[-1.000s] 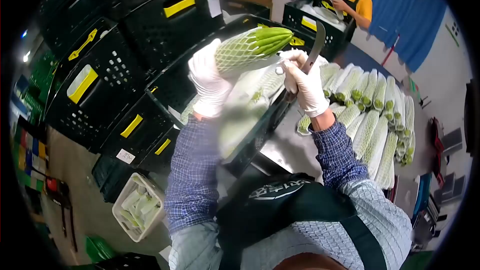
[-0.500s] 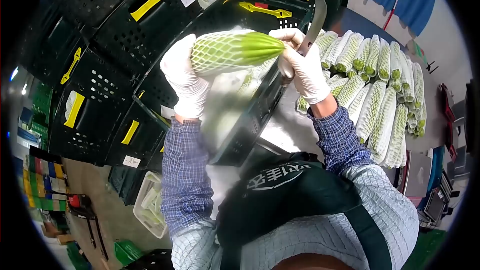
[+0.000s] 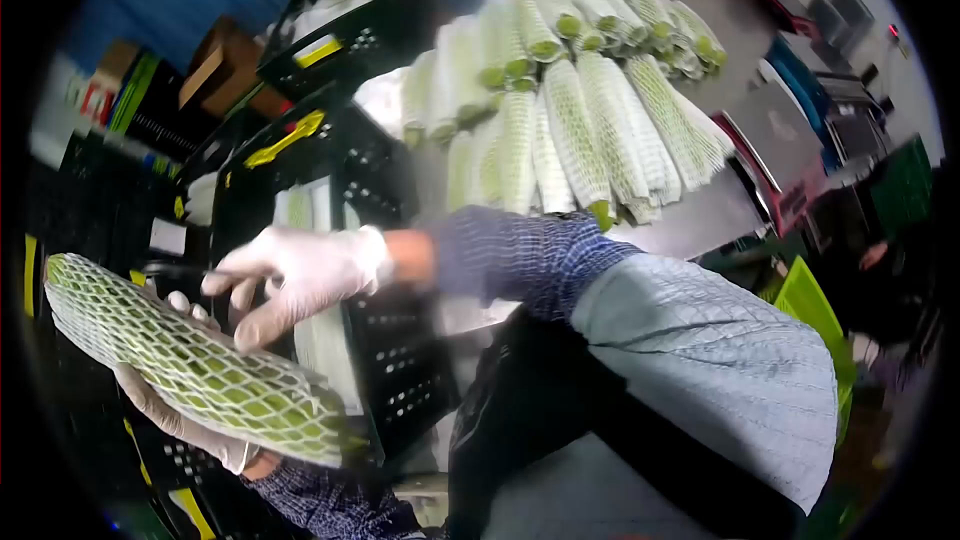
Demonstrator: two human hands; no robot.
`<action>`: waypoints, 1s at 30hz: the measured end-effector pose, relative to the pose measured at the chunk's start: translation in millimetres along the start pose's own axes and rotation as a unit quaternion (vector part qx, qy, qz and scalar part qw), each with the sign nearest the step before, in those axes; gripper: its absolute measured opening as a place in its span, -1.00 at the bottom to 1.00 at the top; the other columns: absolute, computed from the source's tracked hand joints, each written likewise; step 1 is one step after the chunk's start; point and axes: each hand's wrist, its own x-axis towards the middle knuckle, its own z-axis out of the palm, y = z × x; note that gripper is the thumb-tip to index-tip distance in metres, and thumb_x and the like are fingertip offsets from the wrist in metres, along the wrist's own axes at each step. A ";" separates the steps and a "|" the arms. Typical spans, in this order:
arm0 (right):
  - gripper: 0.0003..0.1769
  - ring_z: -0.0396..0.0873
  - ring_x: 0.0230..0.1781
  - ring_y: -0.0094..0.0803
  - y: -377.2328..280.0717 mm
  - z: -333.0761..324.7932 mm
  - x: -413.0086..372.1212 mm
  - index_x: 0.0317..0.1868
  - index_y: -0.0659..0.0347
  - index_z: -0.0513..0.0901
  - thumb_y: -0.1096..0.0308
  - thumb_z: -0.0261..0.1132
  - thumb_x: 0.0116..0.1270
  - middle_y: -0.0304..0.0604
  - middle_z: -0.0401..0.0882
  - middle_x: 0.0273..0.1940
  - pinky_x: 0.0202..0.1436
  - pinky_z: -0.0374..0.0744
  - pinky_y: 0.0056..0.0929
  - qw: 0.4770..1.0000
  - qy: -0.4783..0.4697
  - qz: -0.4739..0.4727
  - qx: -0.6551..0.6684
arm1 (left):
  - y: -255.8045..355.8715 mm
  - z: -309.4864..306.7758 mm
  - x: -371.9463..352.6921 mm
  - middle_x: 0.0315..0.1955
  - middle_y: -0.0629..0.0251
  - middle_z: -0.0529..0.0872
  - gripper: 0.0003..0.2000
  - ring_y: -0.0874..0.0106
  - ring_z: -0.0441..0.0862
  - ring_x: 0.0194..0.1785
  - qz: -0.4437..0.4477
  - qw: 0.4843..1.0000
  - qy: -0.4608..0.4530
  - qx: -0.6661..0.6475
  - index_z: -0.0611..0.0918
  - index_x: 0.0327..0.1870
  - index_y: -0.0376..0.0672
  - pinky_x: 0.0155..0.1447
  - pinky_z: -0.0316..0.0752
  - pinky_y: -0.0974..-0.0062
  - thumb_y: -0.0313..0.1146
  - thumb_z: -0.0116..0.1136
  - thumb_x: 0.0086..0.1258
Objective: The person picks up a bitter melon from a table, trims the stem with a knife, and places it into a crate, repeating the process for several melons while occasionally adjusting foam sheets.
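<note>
A long green vegetable in white netting [image 3: 200, 360] lies tilted across my gloved left hand [image 3: 175, 420], whose fingers wrap round it from below. Over its upper side is my gloved right hand [image 3: 300, 275], with bent fingers around a dark, thin handle that looks like the knife's [image 3: 180, 269]; its blade cannot be made out. Beneath the right hand stands a black crate [image 3: 390, 340] holding white-netted vegetables. More netted vegetables [image 3: 575, 130] are piled on the metal table beyond my right forearm.
Another black crate [image 3: 345, 45] with a yellow handle stands at the table's far left. Cardboard boxes [image 3: 225, 65] are behind it at the left. Red-edged equipment [image 3: 775, 155] stands at the right. A person's hand [image 3: 872, 255] shows at the far right.
The view has swung right. The netted vegetable, upright to the side before, now lies lower left along my left hand. My right hand has moved from its tip to above its middle.
</note>
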 end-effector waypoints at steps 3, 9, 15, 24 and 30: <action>-0.02 0.60 -0.12 -0.54 -4.2 -7.8 -9.6 0.29 0.39 0.46 -0.14 0.60 0.04 -0.08 0.66 0.00 -0.12 0.59 -0.51 0.991 -0.047 0.031 0.120 | -22.5 35.8 6.6 0.09 0.14 0.59 -0.34 0.28 0.55 0.17 -0.071 0.997 -0.007 -0.007 0.44 0.35 -0.20 0.30 0.49 0.22 0.17 0.00 0.45; -0.07 0.60 0.09 -0.46 -14.0 -32.7 -75.1 0.42 0.32 0.29 0.22 0.57 0.13 -0.12 0.61 0.13 0.21 0.59 -0.44 0.975 0.092 -0.080 0.187 | -72.2 59.3 19.7 0.32 0.13 0.45 -0.38 0.31 0.40 0.38 -0.054 0.984 -0.099 0.136 0.37 0.41 -0.26 0.49 0.24 0.33 0.07 -0.04 0.55; -0.25 0.66 0.11 -0.25 -36.6 -74.8 -199.8 0.39 0.38 0.32 0.43 0.42 0.21 0.06 0.59 0.20 0.17 0.67 -0.33 0.901 0.272 -0.038 0.335 | -2.0 94.1 17.9 0.37 -0.27 0.34 -0.47 0.00 0.27 0.49 0.381 0.871 -0.167 0.260 0.31 0.41 -0.43 0.58 0.14 0.14 -0.20 -0.20 0.59; -0.40 0.66 0.02 -0.39 -110.7 -112.0 -344.7 0.29 0.34 0.45 0.20 0.37 0.36 -0.11 0.62 0.12 0.10 0.64 -0.46 0.789 0.610 0.075 0.003 | -31.3 85.7 37.6 0.32 -0.22 0.39 -0.51 0.04 0.33 0.43 0.451 0.823 -0.184 0.293 0.36 0.36 -0.42 0.52 0.21 0.17 -0.21 -0.16 0.58; -0.40 0.67 -0.08 -0.38 -146.1 -211.0 -398.9 0.27 0.38 0.43 0.20 0.37 0.35 -0.06 0.63 0.02 0.00 0.67 -0.40 0.683 0.715 0.104 -0.102 | -69.3 94.3 56.8 0.29 -0.20 0.43 -0.53 0.07 0.37 0.39 0.414 0.828 -0.197 0.324 0.39 0.33 -0.41 0.48 0.26 0.19 -0.22 -0.13 0.57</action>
